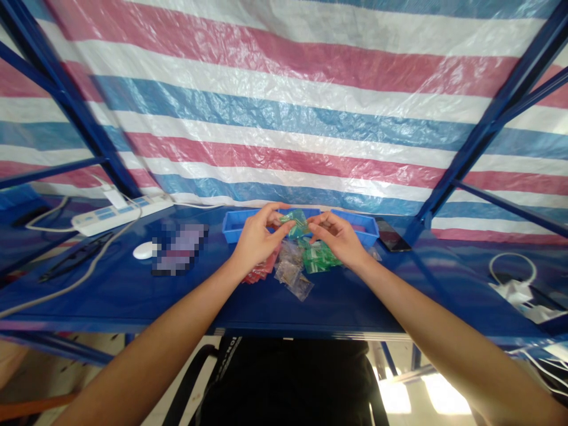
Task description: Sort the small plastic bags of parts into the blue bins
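Left hand (260, 235) and right hand (341, 238) each pinching an edge of green bag (296, 226), held above clear bags (291, 266), slick plastic could slip onto them if either grip loosens

The red packets (262, 270) are partly hidden by the left grip (258, 235); the purple item (183, 248) is obscured by pixelation.

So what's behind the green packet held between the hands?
Behind the green packet is a blue bin, its rim partly visible. The packet, left hand and right hand hide much of it; any contents can't be made out.
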Available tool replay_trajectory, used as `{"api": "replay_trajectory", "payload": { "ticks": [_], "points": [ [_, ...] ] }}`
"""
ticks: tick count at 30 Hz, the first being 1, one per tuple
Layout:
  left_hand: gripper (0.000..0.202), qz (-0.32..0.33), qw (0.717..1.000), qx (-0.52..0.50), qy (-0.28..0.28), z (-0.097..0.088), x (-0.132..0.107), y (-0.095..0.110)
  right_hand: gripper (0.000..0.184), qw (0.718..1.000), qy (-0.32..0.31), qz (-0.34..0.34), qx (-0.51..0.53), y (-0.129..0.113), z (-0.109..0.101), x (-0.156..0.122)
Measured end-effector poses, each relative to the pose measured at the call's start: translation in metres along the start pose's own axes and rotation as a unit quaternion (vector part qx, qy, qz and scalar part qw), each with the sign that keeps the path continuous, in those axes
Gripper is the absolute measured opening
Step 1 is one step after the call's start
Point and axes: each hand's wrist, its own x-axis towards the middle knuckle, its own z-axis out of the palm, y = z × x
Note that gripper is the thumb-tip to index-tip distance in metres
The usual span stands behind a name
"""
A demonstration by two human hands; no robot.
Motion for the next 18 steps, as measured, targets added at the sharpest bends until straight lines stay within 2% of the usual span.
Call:
{"api": "replay_trajectory", "payload": {
  "ticks": [5, 9, 11, 13, 18],
  "points": [
    [0.025, 0.005, 0.999, 0.006, 0.039, -0.006, 0.003, -0.005, 0.037, 1.000, 0.011, 0.011, 0.003, 0.003, -0.002, 0.001],
    [0.017, 0.047, 0.985, 0.159, 0.057, -0.027, 0.009, -0.011, 0.039, 0.999, 0.024, 0.026, -0.028, 0.007, -0.005, 0.003],
    [0.024, 0.058, 0.971, 0.224, 0.062, -0.042, 0.014, -0.016, 0.040, 0.998, 0.023, 0.031, -0.044, 0.009, -0.007, 0.003],
    [0.032, 0.037, 0.961, 0.264, 0.069, -0.058, 0.019, -0.025, 0.041, 0.998, 0.021, 0.037, -0.054, 0.010, -0.007, 0.002],
    [0.032, -0.065, 0.914, 0.398, 0.050, -0.092, 0.025, -0.050, 0.040, 0.997, 0.016, 0.051, -0.063, 0.010, -0.006, 0.002]
  ]
}}
